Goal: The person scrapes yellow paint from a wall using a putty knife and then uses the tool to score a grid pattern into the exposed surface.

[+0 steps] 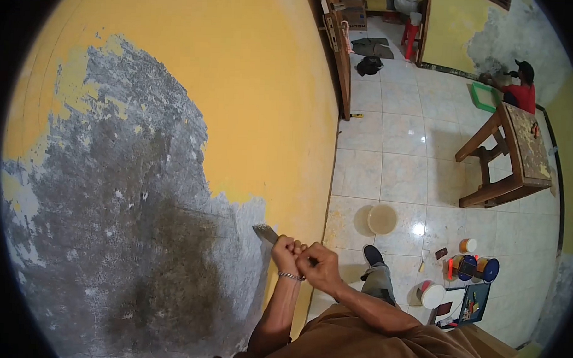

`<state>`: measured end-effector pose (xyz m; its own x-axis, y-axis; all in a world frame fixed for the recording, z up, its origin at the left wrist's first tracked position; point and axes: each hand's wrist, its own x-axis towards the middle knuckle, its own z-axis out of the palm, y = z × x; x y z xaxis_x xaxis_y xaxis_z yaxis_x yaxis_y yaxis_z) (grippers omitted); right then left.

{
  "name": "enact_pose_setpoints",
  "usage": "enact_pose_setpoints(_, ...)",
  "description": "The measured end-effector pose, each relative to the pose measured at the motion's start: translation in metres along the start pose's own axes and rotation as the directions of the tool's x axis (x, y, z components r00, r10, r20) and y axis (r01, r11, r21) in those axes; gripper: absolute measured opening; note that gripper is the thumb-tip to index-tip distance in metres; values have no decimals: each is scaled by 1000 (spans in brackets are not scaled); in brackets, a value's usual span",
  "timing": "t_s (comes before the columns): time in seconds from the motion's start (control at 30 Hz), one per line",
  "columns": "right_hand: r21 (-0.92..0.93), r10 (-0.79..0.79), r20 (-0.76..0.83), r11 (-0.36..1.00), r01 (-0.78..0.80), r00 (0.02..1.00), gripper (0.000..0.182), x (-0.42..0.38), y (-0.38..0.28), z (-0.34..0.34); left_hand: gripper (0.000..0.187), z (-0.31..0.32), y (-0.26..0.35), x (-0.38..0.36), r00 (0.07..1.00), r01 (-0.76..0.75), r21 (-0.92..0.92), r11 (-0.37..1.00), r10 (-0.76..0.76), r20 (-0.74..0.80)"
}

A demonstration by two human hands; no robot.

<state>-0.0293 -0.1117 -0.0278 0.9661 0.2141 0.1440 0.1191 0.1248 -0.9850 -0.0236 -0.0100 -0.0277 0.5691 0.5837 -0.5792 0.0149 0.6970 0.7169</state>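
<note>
Both of my hands are closed around a paint scraper [265, 232]. Its flat blade meets the wall where yellow paint [256, 146] borders the bare grey plaster [141, 193]. My left hand [286, 255], with a bracelet at the wrist, grips it nearer the blade. Just behind it, my right hand [321, 267] is wrapped about the handle end; the fingers hide most of the handle. Flecks of loosened paint cling to the blade's edge.
A round bucket [382, 219] stands on the tiles. Paint tubs [432, 295] and a tool tray [474, 303] lie lower right. A wooden stool [521, 143] stands right, near a crouching person in red [523, 96]. An open door [341, 61] edges the wall.
</note>
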Motion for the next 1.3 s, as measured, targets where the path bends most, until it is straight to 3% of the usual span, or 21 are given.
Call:
enact_pose_setpoints(0.07,-173,23,19,985,-19,1000,9,2,-5,2,30,2,6,1,999,29,1,1000,-29,-25)
enact_pose_setpoints(0.13,-171,38,-38,984,-44,999,7,21,14,10,28,15,8,25,999,-6,85,996,3,34)
enact_pose_setpoints(0.17,19,125,-51,992,-124,991,6,30,11,9,27,23,3,40,1000,6,89,996,-7,5)
enact_pose_setpoints(0.27,-77,94,37,993,-91,995,8,21,11,-8,25,24,-4,20,1000,-14,25,1000,14,-1)
enact_pose_setpoints(0.33,-131,137,35,983,-131,990,13,-1,6,-5,26,0,-8,10,1000,3,92,996,0,-31)
enact_pose_setpoints(0.4,-28,200,-4,979,-200,980,14,-12,5,5,26,-12,-8,13,997,57,67,996,-53,-61)
enact_pose_setpoints(0.47,-162,133,-56,977,-141,989,10,-9,4,7,26,-11,-6,19,998,53,240,969,-45,-41)
enact_pose_setpoints(0.5,-176,120,-59,976,-129,991,12,-3,8,5,26,-7,-10,22,998,33,221,975,-20,-60)
enact_pose_setpoints(0.53,-118,190,14,975,-187,982,13,-2,10,-1,26,-9,-10,19,998,34,214,976,-20,-67)
enact_pose_setpoints(0.6,-197,160,-8,968,-159,987,13,-10,5,7,25,-8,-4,18,994,100,305,947,-79,-80)
enact_pose_setpoints(0.73,-275,182,101,950,-148,978,16,-22,-1,21,25,-34,13,10,985,167,369,914,-174,-15)
enact_pose_setpoints(0.8,-282,190,88,946,-159,978,18,-10,6,27,28,-31,12,14,971,205,298,932,-233,61)
enact_pose_setpoints(0.87,-191,131,34,974,-122,991,16,-8,-8,25,29,-11,-1,12,985,155,-13,988,-153,74)
enact_pose_setpoints(0.9,-204,182,32,964,-172,983,16,-11,-12,20,28,-10,-3,8,986,143,-44,989,-139,91)
enact_pose_setpoints(0.93,-214,227,23,952,-217,974,16,-9,-14,18,28,-23,-4,17,986,140,-47,989,-135,101)
enact_pose_setpoints(1.0,-248,143,15,959,-135,990,16,-10,-8,26,27,-50,1,31,940,213,140,967,-242,242)
enact_pose_setpoints(1.03,-280,139,10,951,-131,990,19,-7,-5,31,23,-49,3,34,967,179,149,973,-202,158)
enact_pose_setpoints(1.17,-269,250,25,934,-234,968,25,-3,-16,19,15,-33,-10,42,992,98,104,990,-106,69)
enact_pose_setpoints(1.3,-361,203,55,917,-170,978,25,17,-2,24,20,-41,-10,50,991,27,81,996,-37,126)
